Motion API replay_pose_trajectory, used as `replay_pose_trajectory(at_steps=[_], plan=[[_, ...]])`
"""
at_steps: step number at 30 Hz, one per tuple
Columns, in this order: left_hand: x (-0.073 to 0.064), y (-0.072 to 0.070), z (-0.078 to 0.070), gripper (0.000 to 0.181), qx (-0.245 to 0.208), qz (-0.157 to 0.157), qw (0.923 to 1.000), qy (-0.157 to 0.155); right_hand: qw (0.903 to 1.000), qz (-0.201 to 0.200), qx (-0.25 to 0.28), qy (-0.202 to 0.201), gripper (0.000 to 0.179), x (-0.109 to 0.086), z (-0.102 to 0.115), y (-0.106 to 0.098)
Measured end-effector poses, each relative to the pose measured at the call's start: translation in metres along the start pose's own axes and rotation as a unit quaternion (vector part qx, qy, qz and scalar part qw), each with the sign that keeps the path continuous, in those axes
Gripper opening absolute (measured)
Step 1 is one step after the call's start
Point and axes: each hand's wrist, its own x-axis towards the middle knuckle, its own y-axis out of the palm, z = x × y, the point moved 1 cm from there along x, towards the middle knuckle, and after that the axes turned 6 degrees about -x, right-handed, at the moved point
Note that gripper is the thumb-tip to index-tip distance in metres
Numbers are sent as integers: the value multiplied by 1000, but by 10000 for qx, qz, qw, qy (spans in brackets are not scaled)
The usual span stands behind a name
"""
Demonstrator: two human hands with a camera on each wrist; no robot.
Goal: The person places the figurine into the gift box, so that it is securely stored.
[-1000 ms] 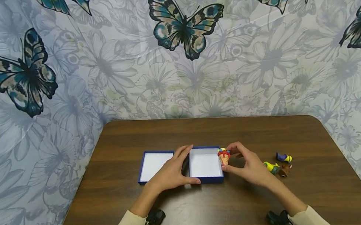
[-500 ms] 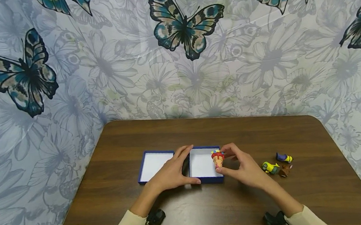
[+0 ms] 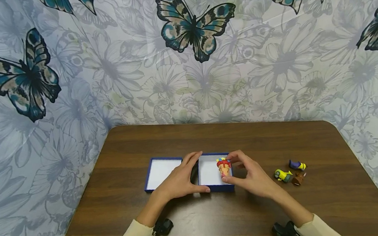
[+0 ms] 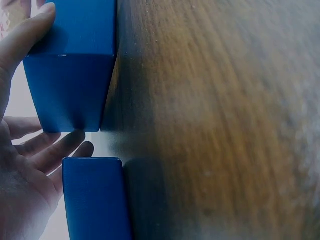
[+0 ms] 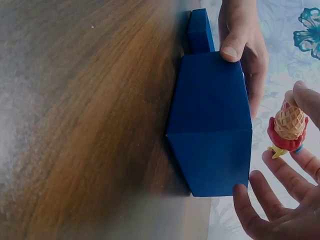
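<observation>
A toy ice cream cone point(image 3: 224, 167), with a waffle base and red top, is pinched between the thumb and fingers of my right hand point(image 3: 251, 175). It is held over the right part of an open blue box point(image 3: 222, 188) with a white inside. In the right wrist view the cone point(image 5: 289, 125) is apart from the box wall point(image 5: 212, 95), and one fingertip is at the box corner. My left hand point(image 3: 180, 180) holds the box from the left, thumb on the near wall point(image 4: 72, 30) and fingers by the left wall.
Left of the box lies the shallow blue lid point(image 3: 146, 177), white inside up, partly behind my left hand. To the right of my right hand lie a yellow-green toy figure point(image 3: 283, 175), a purple-and-yellow toy point(image 3: 297, 165) and a brown toy point(image 3: 298, 178) on the wooden table point(image 3: 222, 227).
My right hand has moved left with the toy cone, from the box's right edge to over its inside. The yellow-green toy shows more fully. My left hand and the box have stayed put.
</observation>
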Motion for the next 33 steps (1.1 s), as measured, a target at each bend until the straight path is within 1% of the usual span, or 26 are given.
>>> replay_pose_trajectory(at_steps=[5,8,12,19,33], plan=[[0,1,-1,124,-65,26,10000,-23,9997,140,168,-86,60,2,2,4],[1,1,-1,124,-82,28,10000,-31,9997,162,151,-118,62,4,3,6],[1,0,-2,123,-73,23,10000,-16,9998,196,16,-76,63,7,6,7],[0,0,0,123,-41,9,10000,52,9982,492,-317,133,63,13,13,9],[1,-1,1,122,-76,4,10000,19,9939,573,-838,428,62,26,24,17]])
